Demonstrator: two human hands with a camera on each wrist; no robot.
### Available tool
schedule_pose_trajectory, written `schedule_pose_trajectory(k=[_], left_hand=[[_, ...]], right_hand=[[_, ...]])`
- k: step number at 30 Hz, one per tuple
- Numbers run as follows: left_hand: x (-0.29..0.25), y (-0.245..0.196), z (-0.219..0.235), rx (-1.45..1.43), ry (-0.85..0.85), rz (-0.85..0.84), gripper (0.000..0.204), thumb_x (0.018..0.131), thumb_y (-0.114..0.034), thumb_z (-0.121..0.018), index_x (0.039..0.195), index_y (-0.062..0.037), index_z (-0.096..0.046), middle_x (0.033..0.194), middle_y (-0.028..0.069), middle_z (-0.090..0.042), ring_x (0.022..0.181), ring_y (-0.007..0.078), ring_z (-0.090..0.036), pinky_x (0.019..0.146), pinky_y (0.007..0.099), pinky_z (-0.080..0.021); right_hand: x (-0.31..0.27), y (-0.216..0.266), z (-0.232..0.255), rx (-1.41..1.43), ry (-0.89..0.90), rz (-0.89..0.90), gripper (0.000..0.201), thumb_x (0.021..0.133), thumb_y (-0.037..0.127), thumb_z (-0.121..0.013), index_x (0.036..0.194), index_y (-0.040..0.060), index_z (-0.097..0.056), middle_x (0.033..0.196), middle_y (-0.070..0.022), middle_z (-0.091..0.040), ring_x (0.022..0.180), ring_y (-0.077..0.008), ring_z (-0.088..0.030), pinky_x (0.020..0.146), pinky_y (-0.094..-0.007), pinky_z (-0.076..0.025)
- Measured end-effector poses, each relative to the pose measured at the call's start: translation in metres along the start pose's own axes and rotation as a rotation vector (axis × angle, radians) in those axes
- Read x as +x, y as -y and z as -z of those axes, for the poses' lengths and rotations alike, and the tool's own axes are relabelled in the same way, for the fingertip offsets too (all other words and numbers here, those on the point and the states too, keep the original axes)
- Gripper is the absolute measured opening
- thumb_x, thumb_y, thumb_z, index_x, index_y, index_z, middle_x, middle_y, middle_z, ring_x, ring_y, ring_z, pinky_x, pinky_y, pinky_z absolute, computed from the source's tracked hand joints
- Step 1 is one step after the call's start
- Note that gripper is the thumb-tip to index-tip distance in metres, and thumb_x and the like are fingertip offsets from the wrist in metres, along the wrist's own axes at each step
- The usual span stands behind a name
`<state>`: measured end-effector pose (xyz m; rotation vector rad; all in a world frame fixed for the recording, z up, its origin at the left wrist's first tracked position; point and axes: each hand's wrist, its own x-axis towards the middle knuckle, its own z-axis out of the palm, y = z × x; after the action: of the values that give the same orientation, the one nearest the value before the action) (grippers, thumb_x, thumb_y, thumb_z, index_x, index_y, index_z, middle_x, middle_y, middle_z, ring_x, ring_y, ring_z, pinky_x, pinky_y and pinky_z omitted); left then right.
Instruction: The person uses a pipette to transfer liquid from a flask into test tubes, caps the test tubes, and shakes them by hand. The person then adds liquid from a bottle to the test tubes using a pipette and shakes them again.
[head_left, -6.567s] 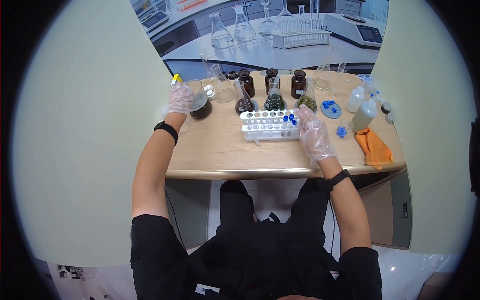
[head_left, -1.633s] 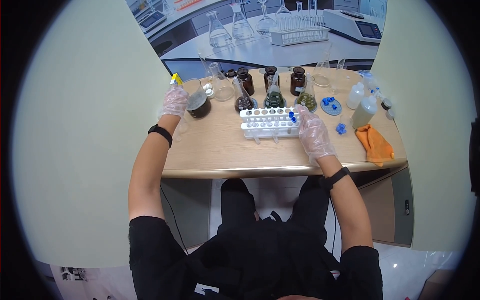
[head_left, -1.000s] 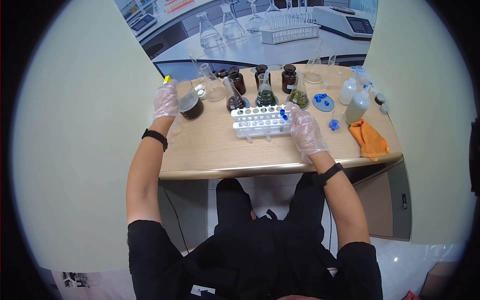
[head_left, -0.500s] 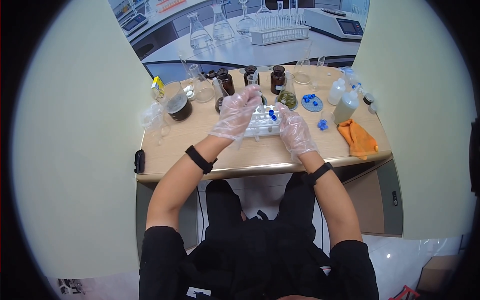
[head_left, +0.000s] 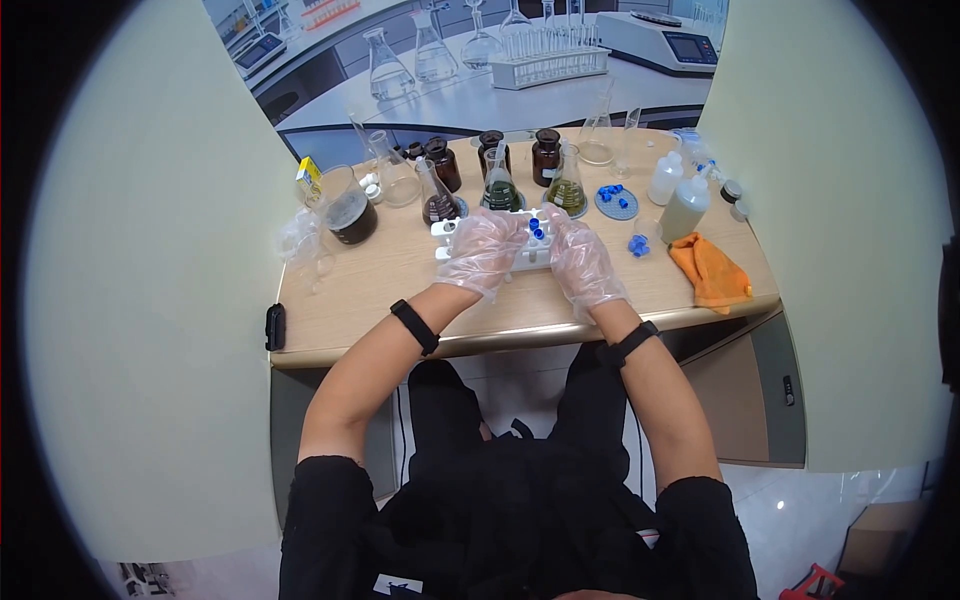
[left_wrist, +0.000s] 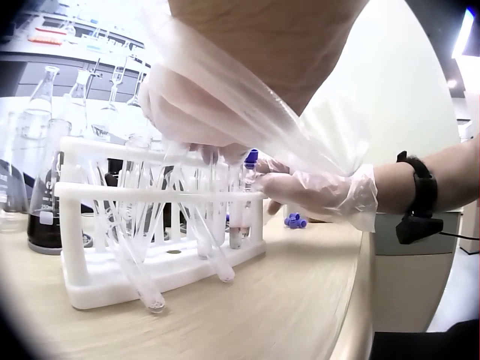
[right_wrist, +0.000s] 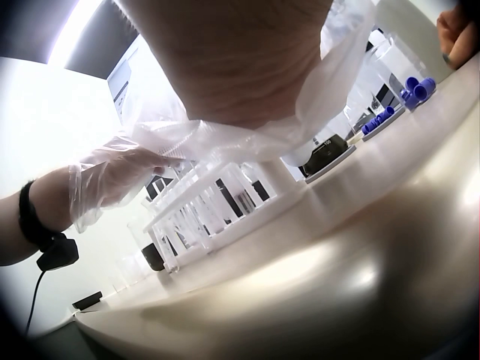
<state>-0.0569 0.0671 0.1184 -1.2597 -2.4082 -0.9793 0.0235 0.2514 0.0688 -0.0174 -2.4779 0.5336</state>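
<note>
My gloved left hand (head_left: pixel 482 248) reaches down over the white test tube rack (left_wrist: pixel 172 274), hiding much of its top in the head view. In the left wrist view its fingertips pinch a clear test tube (left_wrist: pixel 214 166) near the mouth. Several other tubes lean in the rack, and a slanted tube (left_wrist: pixel 139 281) pokes out at the front. At the rack's right end, my gloved right hand (head_left: pixel 582 262) grips the frame. Between the two hands are tubes with blue caps (head_left: pixel 537 229); one holds a little pinkish liquid at the bottom.
Behind the rack stand conical flasks with dark (head_left: pixel 440 207), green (head_left: pixel 501 194) and yellowish (head_left: pixel 566 194) liquid, then brown bottles (head_left: pixel 545 160). A beaker (head_left: pixel 352 220) is at left. To the right are blue caps (head_left: pixel 638 245), plastic bottles (head_left: pixel 687 208) and an orange cloth (head_left: pixel 708 272).
My left hand has come from the far left, beside the beaker, across to the rack. My right hand has stayed at the rack's right end. The head view has shifted slightly.
</note>
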Motion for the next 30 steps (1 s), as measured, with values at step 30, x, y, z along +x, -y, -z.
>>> schedule_pose_trajectory(k=[30], left_hand=[[-0.037,0.007,0.022,-0.012,-0.077,0.059,0.039,0.084,-0.023,-0.083,0.118,-0.0065,-0.071,0.113,0.0139,-0.072,0.109,0.0340,-0.067,0.097,0.0435,-0.053]], right_hand=[[0.033,0.017,-0.007,0.516,-0.165,-0.162,0.029,0.079,0.021,-0.084,0.098,0.0009,-0.075,0.107,-0.0168,-0.073,0.106,-0.0338,-0.067,0.094,-0.0416,-0.054]])
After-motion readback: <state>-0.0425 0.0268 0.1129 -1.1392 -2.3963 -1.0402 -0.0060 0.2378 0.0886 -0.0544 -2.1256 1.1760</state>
